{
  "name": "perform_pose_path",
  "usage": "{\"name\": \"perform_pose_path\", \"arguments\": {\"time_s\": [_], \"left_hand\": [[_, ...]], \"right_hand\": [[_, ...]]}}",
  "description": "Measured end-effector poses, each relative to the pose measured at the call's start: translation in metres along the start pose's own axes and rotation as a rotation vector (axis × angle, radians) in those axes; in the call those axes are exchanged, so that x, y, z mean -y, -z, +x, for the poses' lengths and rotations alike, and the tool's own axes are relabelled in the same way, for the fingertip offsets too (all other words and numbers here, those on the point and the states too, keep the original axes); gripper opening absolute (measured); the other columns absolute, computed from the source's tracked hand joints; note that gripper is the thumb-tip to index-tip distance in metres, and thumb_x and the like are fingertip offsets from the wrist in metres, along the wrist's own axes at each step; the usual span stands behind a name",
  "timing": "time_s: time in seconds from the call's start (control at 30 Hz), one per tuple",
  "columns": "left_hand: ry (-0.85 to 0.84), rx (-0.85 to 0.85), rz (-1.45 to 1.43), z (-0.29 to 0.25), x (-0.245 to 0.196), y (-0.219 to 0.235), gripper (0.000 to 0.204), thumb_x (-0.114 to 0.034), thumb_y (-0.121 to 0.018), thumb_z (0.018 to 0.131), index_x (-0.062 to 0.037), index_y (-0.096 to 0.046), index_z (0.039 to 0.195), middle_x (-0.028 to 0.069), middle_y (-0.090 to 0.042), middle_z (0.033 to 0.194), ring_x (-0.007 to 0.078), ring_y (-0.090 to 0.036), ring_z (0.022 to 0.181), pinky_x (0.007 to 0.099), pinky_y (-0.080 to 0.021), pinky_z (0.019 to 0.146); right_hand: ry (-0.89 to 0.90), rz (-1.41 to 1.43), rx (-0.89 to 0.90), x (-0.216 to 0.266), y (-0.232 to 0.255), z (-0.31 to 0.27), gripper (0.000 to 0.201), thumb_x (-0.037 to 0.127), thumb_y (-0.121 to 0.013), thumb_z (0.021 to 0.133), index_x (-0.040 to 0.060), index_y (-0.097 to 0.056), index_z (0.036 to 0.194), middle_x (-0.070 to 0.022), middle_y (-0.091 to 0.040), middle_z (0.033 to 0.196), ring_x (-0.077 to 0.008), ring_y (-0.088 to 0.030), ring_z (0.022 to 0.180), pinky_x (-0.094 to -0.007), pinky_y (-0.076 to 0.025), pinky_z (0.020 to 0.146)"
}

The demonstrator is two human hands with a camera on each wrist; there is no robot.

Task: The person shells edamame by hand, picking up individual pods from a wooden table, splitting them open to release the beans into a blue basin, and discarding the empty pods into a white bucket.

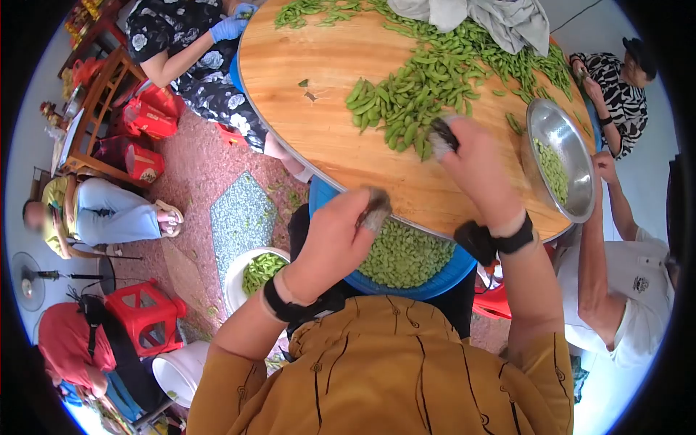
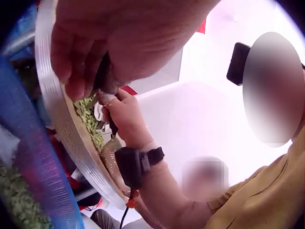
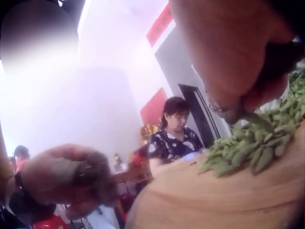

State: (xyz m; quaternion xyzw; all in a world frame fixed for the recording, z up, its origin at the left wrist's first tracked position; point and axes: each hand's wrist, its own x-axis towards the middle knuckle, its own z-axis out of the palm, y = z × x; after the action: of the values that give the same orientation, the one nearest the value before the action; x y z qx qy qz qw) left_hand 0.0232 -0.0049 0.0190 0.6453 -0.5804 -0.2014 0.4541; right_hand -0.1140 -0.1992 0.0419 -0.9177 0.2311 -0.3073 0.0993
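My left hand (image 1: 337, 235), fingers curled, is held above the blue basin (image 1: 429, 291) of shelled green beans at the table's edge. A dark grey wrap (image 1: 375, 209) covers its thumb. I cannot tell whether a pod is inside these fingers. My right hand (image 1: 478, 163) reaches over the round wooden table (image 1: 312, 65) to the near side of a heap of soybean pods (image 1: 413, 87). Its thumb is wrapped too. In the right wrist view, a green soybean pod (image 3: 261, 123) is pinched at the right fingertips, just over the heap.
A metal bowl (image 1: 533, 152) of shelled beans tilts at the table's right rim, near another person's hand (image 1: 605, 165). A gloved person sits across at the left. On the floor stand a white bucket (image 1: 235, 279) of green pods and a red stool (image 1: 148, 319).
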Motion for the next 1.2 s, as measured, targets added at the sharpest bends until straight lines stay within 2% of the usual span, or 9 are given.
{"name": "perform_pose_path", "arguments": {"time_s": [0.03,0.1,0.2,0.27,0.37,0.8,1.0,1.1,1.2], "left_hand": [[-0.054,-0.122,-0.033,0.005,-0.002,-0.007,0.023,-0.003,-0.054,0.085,0.0002,-0.058,0.108,0.0139,-0.064,0.088,0.0216,-0.061,0.068,0.0285,-0.048,0.064],[0.001,-0.111,-0.201,0.012,-0.005,-0.022,0.024,-0.002,-0.053,0.086,0.001,-0.057,0.11,0.012,-0.064,0.091,0.0182,-0.06,0.069,0.0278,-0.048,0.064],[0.146,0.119,-0.44,0.009,-0.001,-0.025,0.027,-0.001,-0.049,0.088,0.0007,-0.054,0.114,0.0059,-0.063,0.093,0.0092,-0.056,0.07,0.0246,-0.046,0.061],[0.353,0.377,-0.558,0.005,-0.001,-0.023,0.026,-0.001,-0.048,0.089,-0.0003,-0.054,0.114,0.0035,-0.061,0.09,0.0069,-0.051,0.069,0.0224,-0.042,0.059],[0.329,0.193,-0.791,-0.006,0.001,-0.026,0.024,-0.001,-0.047,0.089,-0.0016,-0.056,0.111,0.0001,-0.059,0.086,0.0061,-0.046,0.067,0.0202,-0.038,0.059],[0.444,0.289,-0.611,-0.023,0.002,-0.031,0.021,0.001,-0.049,0.085,-0.0008,-0.058,0.104,-0.001,-0.056,0.077,0.007,-0.047,0.064,0.0239,-0.04,0.055],[-0.05,0.173,0.161,-0.03,0.005,-0.03,0.015,0.001,-0.055,0.082,0.0031,-0.057,0.097,0.003,-0.058,0.076,0.0149,-0.053,0.063,0.0311,-0.047,0.06],[0.122,0.253,-0.05,-0.034,0.008,-0.021,0.014,0.0,-0.057,0.082,0.0019,-0.057,0.096,0.0056,-0.059,0.076,0.0137,-0.053,0.062,0.0298,-0.047,0.06],[0.677,0.467,-0.904,-0.033,0.014,-0.013,0.015,-0.003,-0.059,0.082,0.0024,-0.057,0.096,0.0091,-0.059,0.076,0.0121,-0.052,0.06,0.0294,-0.046,0.058]], "right_hand": [[0.002,0.002,0.008,0.011,0.01,-0.006,0.013,0.009,-0.061,0.078,-0.0012,-0.054,0.081,-0.0171,-0.057,0.07,-0.0315,-0.058,0.065,-0.0406,-0.047,0.06],[-0.639,0.547,0.358,0.036,0.03,-0.021,0.012,0.01,-0.059,0.083,-0.0007,-0.055,0.083,-0.0067,-0.055,0.067,-0.0149,-0.054,0.057,-0.0295,-0.044,0.052],[-0.786,1.121,0.362,0.045,0.018,-0.056,0.015,0.015,-0.058,0.089,0.0003,-0.056,0.084,0.0006,-0.052,0.066,-0.0053,-0.047,0.056,-0.0212,-0.039,0.05],[-0.776,1.203,0.357,0.048,0.017,-0.073,0.016,0.016,-0.055,0.092,0.0006,-0.057,0.096,0.0002,-0.055,0.071,-0.0071,-0.049,0.056,-0.0218,-0.04,0.05],[-0.743,1.138,0.497,0.059,0.026,-0.086,0.031,0.011,-0.05,0.092,0.0014,-0.047,0.121,-0.0027,-0.056,0.08,-0.0082,-0.051,0.056,-0.0222,-0.045,0.05],[-0.662,1.167,0.579,0.06,0.021,-0.107,0.036,-0.002,-0.038,0.08,0.0024,-0.049,0.114,-0.002,-0.057,0.076,-0.0073,-0.052,0.053,-0.0218,-0.044,0.043],[-0.803,1.269,0.633,0.062,0.012,-0.109,0.034,-0.001,-0.039,0.084,0.0049,-0.051,0.115,-0.0006,-0.054,0.073,-0.0056,-0.044,0.049,-0.0207,-0.038,0.04],[-0.92,1.476,0.698,0.06,0.013,-0.11,0.032,0.001,-0.04,0.087,0.0063,-0.051,0.116,0.0001,-0.051,0.071,-0.005,-0.041,0.049,-0.0201,-0.036,0.04],[-1.107,1.656,0.788,0.063,0.027,-0.103,0.031,0.003,-0.04,0.088,0.0069,-0.052,0.117,0.0004,-0.05,0.072,-0.0048,-0.04,0.049,-0.0198,-0.035,0.041]]}}
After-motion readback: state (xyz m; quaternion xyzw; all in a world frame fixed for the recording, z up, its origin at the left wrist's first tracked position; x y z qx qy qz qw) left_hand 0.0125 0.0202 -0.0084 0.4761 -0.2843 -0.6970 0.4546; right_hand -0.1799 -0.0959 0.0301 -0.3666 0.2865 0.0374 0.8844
